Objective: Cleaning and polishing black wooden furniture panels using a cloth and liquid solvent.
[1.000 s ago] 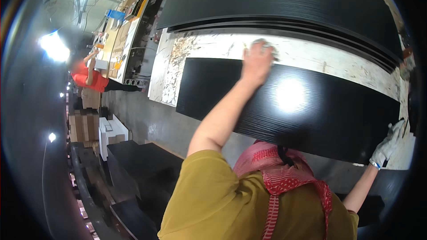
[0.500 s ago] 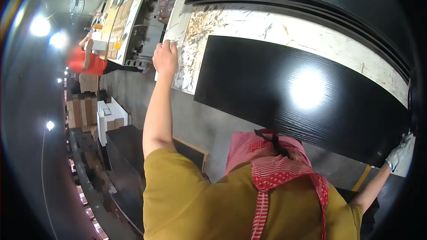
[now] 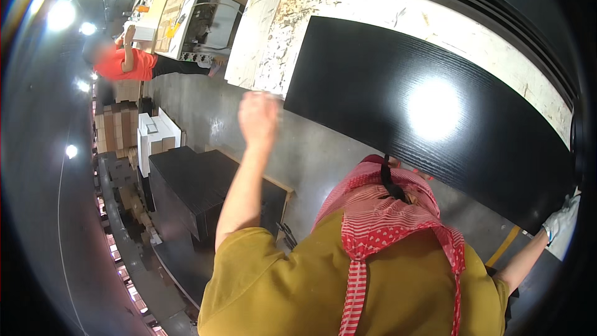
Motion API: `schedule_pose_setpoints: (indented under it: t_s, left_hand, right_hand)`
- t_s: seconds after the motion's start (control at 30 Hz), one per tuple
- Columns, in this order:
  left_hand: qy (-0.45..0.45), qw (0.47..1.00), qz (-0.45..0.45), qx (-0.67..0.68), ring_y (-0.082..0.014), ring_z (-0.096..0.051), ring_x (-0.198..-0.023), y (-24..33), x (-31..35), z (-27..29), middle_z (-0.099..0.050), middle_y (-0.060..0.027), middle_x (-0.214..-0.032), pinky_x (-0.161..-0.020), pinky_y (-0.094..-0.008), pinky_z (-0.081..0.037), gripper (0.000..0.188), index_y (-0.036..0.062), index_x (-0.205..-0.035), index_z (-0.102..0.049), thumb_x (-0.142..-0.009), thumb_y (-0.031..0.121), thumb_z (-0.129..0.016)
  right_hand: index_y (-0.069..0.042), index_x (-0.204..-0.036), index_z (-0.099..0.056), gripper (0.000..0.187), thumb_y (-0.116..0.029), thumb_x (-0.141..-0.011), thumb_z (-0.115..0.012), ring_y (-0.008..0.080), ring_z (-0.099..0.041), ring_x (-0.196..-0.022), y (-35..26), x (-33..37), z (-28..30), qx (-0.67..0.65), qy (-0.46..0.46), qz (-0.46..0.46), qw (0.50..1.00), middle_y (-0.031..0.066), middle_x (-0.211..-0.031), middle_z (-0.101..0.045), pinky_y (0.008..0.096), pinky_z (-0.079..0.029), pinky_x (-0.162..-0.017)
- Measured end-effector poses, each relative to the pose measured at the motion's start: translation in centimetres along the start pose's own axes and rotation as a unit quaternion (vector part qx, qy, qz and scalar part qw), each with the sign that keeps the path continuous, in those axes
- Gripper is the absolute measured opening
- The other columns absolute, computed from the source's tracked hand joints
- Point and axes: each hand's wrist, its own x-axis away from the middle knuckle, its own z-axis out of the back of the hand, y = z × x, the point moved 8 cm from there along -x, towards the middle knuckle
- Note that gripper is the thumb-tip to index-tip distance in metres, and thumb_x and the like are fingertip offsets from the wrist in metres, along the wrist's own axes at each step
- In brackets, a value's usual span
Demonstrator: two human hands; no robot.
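Observation:
A long black board (image 3: 410, 118) with a glossy wood-grain face lies on a white worktable (image 3: 264, 37) smeared with dark marks. My left hand (image 3: 259, 115), bare, hangs off the table's front edge, just left of the board's near left corner and apart from it. Motion smears its fingers, and I see nothing held in it. At the far right my right hand (image 3: 561, 219), in a white glove, is at the board's near right corner. Its fingers are dim at the picture's rim, so whether they grip the board or rest beside it is unclear.
More black boards (image 3: 497, 18) lie along the table's far side. Beyond the aisle at left, a person in a red shirt (image 3: 127, 64) stands by another bench (image 3: 177, 22). Black boxy furniture (image 3: 193, 193), a white unit (image 3: 160, 134) and cardboard stacks (image 3: 118, 127) stand on the left.
My left hand has drawn back from the table's left end toward me and a little right. My right hand stays at the board's right end. The view has shifted slightly.

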Motion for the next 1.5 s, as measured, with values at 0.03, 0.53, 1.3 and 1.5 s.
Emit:
schedule_pose_setpoints:
  t_s: [0.03,0.53,1.3,1.5]
  left_hand:
    - [-0.054,0.995,-0.069,-0.043,-0.0325,-0.057,-0.092,2.4,1.4,-2.1,-0.058,-0.0156,-0.103,-0.077,-0.0437,-0.046,0.021,0.0064,-0.098,-0.063,-0.087,0.024,-0.059]
    - [0.034,0.988,0.057,0.138,-0.0371,-0.053,-0.097,5.4,-0.5,-2.7,-0.058,-0.0168,-0.1,-0.085,-0.0447,-0.044,0.022,0.0031,-0.099,-0.064,-0.09,0.022,-0.059]
    - [-0.011,0.938,-0.151,0.311,-0.0323,-0.052,-0.087,46.4,12.9,6.1,-0.059,-0.0126,-0.092,-0.077,-0.0427,-0.04,0.011,0.0053,-0.087,-0.063,-0.087,0.015,-0.059]
    - [-0.071,0.862,-0.279,0.417,-0.0315,-0.05,-0.088,62.1,17.9,10.1,-0.057,-0.0121,-0.093,-0.079,-0.043,-0.037,0.009,0.0052,-0.088,-0.062,-0.083,0.012,-0.063]
  right_hand:
    - [0.0,-0.146,-0.032,0.054,0.001,-0.092,-0.024,0.0302,-0.044,-0.132,0.8,-0.3,-0.1,-0.002,-0.002,-0.001,1.0,0.0134,-0.154,-0.031,0.0362,-0.027,-0.115]
    - [0.007,-0.137,-0.044,0.043,-0.011,-0.099,-0.033,0.0248,-0.046,-0.13,12.0,-4.3,1.3,-0.173,-0.085,-0.06,0.979,0.0182,-0.143,-0.046,0.0339,-0.031,-0.113]
    - [-0.003,-0.103,-0.062,0.024,-0.025,-0.096,-0.056,0.0223,-0.054,-0.107,-3.8,0.7,-4.3,-0.459,-0.348,-0.101,0.811,0.0105,-0.131,-0.051,0.0408,-0.05,-0.091]
    - [-0.006,-0.096,-0.062,0.026,-0.032,-0.092,-0.063,0.0111,-0.056,-0.074,-5.6,0.7,-4.5,-0.446,-0.392,-0.223,0.773,0.0015,-0.084,-0.057,0.0292,-0.05,-0.074]
